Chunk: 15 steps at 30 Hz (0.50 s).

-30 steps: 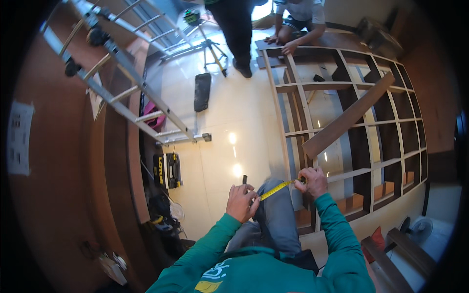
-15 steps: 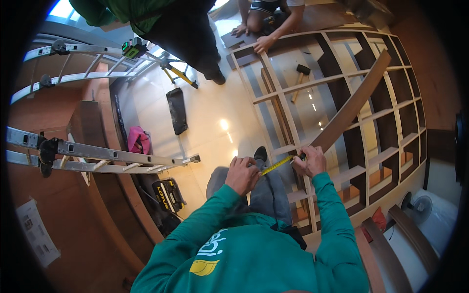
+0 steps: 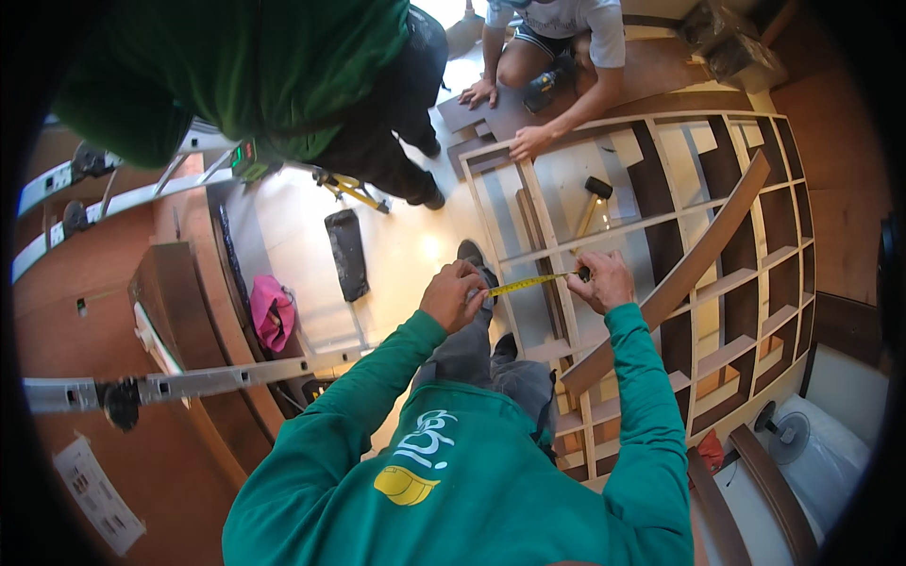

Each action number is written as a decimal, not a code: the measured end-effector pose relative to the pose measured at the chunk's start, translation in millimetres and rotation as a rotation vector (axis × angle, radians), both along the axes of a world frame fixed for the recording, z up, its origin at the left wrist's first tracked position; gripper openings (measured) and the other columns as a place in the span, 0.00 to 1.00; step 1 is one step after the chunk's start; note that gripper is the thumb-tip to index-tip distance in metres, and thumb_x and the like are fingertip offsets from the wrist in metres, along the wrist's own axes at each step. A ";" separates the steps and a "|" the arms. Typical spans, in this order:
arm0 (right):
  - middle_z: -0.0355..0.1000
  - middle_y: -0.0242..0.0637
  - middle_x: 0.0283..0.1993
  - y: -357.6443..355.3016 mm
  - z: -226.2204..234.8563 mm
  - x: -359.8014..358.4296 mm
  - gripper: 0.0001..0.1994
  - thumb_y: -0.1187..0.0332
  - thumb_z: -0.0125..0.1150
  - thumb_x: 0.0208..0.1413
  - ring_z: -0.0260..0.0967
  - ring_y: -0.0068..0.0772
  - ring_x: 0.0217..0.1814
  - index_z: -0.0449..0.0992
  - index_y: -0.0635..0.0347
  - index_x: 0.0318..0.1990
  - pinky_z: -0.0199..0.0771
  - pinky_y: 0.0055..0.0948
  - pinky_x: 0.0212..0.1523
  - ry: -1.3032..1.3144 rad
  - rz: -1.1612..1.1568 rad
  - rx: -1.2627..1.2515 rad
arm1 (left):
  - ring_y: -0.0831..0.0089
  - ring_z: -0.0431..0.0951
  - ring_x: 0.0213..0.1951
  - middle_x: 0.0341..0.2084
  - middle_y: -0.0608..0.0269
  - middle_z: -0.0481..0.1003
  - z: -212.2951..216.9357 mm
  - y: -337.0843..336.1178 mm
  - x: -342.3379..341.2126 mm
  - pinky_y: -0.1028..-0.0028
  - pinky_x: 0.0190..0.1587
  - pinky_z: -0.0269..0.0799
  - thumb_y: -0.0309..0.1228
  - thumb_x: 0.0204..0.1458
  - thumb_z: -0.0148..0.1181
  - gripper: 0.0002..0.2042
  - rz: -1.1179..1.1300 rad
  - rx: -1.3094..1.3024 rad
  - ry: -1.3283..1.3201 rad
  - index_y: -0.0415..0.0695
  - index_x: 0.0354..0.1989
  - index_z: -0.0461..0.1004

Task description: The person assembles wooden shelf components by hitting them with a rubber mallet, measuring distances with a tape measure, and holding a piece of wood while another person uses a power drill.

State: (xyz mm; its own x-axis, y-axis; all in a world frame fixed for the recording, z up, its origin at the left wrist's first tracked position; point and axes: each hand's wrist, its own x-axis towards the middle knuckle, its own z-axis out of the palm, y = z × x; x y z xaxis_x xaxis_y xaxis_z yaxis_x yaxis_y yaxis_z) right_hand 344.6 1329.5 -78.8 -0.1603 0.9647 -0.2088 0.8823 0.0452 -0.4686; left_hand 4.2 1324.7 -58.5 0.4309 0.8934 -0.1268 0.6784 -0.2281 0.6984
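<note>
A yellow tape measure [image 3: 525,284] stretches between my hands, its blade drawn out in front of my legs. My left hand [image 3: 454,296] pinches the free end of the blade. Closed round the tape's dark case, mostly hidden by the fingers, is my right hand [image 3: 607,282]. Beyond and under that hand lies a large wooden grid frame [image 3: 661,219] of pale edges and dark brown panels. A long brown board [image 3: 703,253] rests slantwise over the frame, passing close by my right wrist.
A rubber mallet [image 3: 595,200] lies within the frame. At its far edge a crouching person rests a hand [image 3: 533,141] on it, a drill [image 3: 542,91] close by. Another person in green [image 3: 255,75] stands far left, near a laser level [image 3: 251,162] and ladder [image 3: 203,379].
My hands have moved farther forward, and more blade shows between them. The person in green appears nearer. The long board's near end now shows below my right hand.
</note>
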 end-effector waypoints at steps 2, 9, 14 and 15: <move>0.77 0.33 0.35 34.6 5.3 -0.6 0.14 0.54 0.73 0.47 0.70 0.49 0.44 0.79 0.50 0.35 0.76 0.47 0.43 -0.017 0.003 -0.047 | 0.52 0.76 0.50 0.43 0.53 0.77 -3.9 55.9 -4.6 0.59 0.52 0.74 0.29 0.56 0.67 0.06 0.009 -0.096 -0.124 0.43 0.38 0.82; 0.78 0.34 0.35 141.6 42.3 4.3 0.15 0.53 0.74 0.45 0.70 0.47 0.41 0.80 0.50 0.36 0.76 0.46 0.43 -0.097 -0.047 0.056 | 0.54 0.77 0.44 0.41 0.50 0.76 -24.1 122.9 -13.2 0.62 0.49 0.75 0.31 0.57 0.66 0.07 0.222 -0.018 -0.250 0.41 0.39 0.79; 0.79 0.34 0.37 196.7 45.9 17.3 0.15 0.52 0.71 0.48 0.70 0.48 0.44 0.80 0.49 0.38 0.75 0.45 0.49 -0.187 -0.115 -0.027 | 0.56 0.77 0.42 0.40 0.50 0.76 -76.6 113.3 -22.7 0.62 0.48 0.76 0.32 0.56 0.68 0.09 0.324 -0.147 -0.191 0.41 0.39 0.79; 0.79 0.35 0.37 204.4 35.9 20.0 0.16 0.51 0.71 0.48 0.70 0.48 0.45 0.80 0.49 0.38 0.75 0.45 0.49 -0.191 -0.116 -0.022 | 0.56 0.77 0.42 0.40 0.49 0.76 -86.3 106.0 -27.0 0.62 0.48 0.77 0.33 0.56 0.68 0.10 0.344 -0.176 -0.182 0.41 0.39 0.79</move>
